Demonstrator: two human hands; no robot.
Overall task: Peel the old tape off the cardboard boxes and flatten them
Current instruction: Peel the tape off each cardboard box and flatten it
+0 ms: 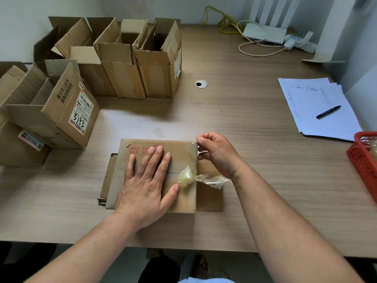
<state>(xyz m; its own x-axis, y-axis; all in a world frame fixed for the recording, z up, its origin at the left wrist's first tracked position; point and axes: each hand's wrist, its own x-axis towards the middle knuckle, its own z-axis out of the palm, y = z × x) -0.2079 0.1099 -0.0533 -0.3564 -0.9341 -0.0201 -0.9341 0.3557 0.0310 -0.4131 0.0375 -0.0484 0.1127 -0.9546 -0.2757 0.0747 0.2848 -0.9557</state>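
Head view: left hand (146,180) presses flat on the box (120,176), right hand (216,154) pinches tape (186,177) at its corner.

Wood-grain table (244,123), flattened cardboard box (183,152), open boxes (122,68), papers (318,107), red basket (365,160), router (265,33)

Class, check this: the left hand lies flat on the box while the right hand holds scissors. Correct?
No: in the head view the right hand pinches tape, not scissors. The left hand does lie flat on the box.

Leftmost cardboard box (20,152) partly off-frame.
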